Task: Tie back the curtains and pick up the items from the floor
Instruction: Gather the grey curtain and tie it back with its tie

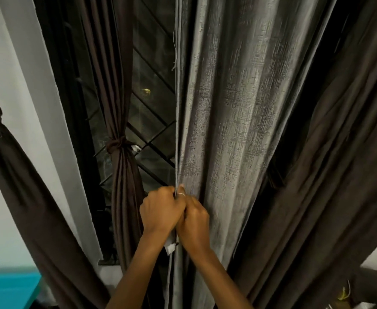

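A wide grey textured curtain [232,112] hangs loose in the middle, its left edge running straight down. My left hand [159,209] grips that edge from the left. My right hand [194,219], a ring on one finger, grips the same edge right beside it, the two hands pressed together. A white tag [170,247] shows on the fabric under my wrists. A brown curtain [122,121] to the left is knotted at its middle. Another brown curtain [11,166] at the far left is also tied. Loose brown fabric [330,175] hangs at the right.
Behind the curtains is a dark window with a diagonal metal grille [151,130]. A white wall strip [38,108] stands left of it. A teal surface [7,288] lies at the bottom left. Small yellowish clutter [344,294] sits at the bottom right.
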